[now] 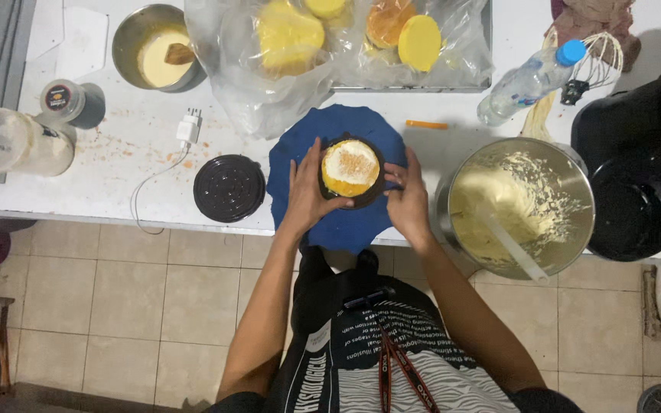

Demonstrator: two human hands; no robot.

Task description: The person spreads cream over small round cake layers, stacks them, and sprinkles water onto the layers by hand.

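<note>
here both hands, left hand [309,191] and right hand [408,200], cup a cake [350,167].

Even, fairly bright overhead light washes the white worktop [147,130], with glare on the clear plastic bag [254,84] and shiny steel mixing bowl [575,172], soft short shadows, slightly grainy detail, and mild bending at the edges.

Matt blue cloth [336,226], shiny metal bowl [575,164], glossy black plastic lid [229,187], crinkled clear plastic bag [246,92].
</note>
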